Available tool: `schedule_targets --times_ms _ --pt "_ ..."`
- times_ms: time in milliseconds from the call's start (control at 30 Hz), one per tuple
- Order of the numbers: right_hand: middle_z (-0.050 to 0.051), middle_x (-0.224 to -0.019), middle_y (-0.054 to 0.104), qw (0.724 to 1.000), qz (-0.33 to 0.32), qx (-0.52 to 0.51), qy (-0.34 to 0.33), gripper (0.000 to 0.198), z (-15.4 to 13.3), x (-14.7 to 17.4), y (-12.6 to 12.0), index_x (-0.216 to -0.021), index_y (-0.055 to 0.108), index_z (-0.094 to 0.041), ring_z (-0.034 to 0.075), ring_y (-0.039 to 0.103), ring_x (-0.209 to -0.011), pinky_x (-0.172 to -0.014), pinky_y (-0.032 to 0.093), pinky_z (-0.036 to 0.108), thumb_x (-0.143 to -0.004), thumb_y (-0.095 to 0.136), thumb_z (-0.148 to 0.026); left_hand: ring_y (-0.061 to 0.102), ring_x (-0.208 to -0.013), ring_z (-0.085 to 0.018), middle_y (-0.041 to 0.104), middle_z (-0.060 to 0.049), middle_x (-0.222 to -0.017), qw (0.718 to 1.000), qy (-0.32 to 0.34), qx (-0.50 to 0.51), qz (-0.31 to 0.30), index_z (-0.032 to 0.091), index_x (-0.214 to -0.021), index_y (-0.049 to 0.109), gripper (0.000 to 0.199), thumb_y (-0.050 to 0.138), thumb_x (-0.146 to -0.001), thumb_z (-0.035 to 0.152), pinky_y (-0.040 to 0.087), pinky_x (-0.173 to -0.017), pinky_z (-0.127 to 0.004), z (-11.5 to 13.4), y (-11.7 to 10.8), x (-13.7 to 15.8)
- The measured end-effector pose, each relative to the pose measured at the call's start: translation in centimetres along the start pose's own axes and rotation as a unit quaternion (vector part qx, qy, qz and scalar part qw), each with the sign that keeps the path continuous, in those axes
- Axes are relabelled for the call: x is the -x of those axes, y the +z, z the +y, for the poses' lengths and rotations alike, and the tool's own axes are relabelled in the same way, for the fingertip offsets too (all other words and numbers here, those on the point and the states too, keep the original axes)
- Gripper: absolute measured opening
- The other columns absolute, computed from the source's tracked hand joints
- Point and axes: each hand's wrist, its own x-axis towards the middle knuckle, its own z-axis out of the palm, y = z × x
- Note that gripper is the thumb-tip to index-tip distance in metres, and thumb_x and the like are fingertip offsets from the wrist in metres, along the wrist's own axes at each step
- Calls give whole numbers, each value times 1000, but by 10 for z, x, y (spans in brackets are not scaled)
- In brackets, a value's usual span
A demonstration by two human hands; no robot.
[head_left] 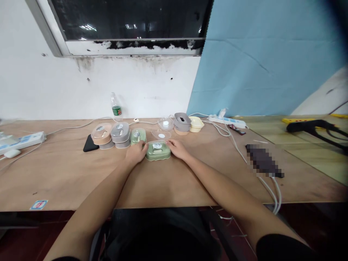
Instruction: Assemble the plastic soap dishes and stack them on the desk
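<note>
A green oval box (158,153) with a clear lid and a round white sticker sits on the table between my hands. My left hand (137,151) curls against its left end, fingers bent. At its right end, my right hand (176,148) has its fingertips on the lid's edge. Just behind my left hand stands another green box (138,135), partly hidden by the fingers. Left of that are a stack of grey boxes (120,135) and a peach box (101,133) on top of a grey one. Clear lids (161,135) lie behind the held box.
Grey trays (182,122) and a pale yellow tray (196,124) are stacked at the back. A plastic bottle (116,107) stands by the wall. A black phone (90,144), power strips (227,121) and white cables (236,146) lie about. A blurred dark object (263,160) is at right.
</note>
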Motion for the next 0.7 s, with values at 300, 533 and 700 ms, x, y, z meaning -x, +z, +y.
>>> schedule_targets --times_ms 300,533,700 --pt "3 -82 68 1000 -18 1 3 43 -4 1 -1 -86 66 -17 16 58 -72 -67 40 24 -90 41 -52 63 -95 -27 69 -11 -101 1000 17 8 -20 20 -104 61 47 23 -97 48 45 -77 -34 -1 0 -1" --pt "3 -76 66 1000 -17 0 19 45 -3 -3 -1 -81 67 -16 16 56 -70 -62 37 23 -88 43 -54 63 -88 -24 68 -9 -93 999 18 16 -29 20 -94 60 50 21 -97 50 44 -74 -31 0 0 -2" --pt "0 -66 61 999 -23 10 35 46 -4 -6 -1 -71 63 -16 14 53 -64 -57 34 22 -87 43 -54 63 -82 -24 67 -10 -88 999 21 1 -33 20 -88 58 52 19 -96 52 44 -71 -32 0 -1 -1"
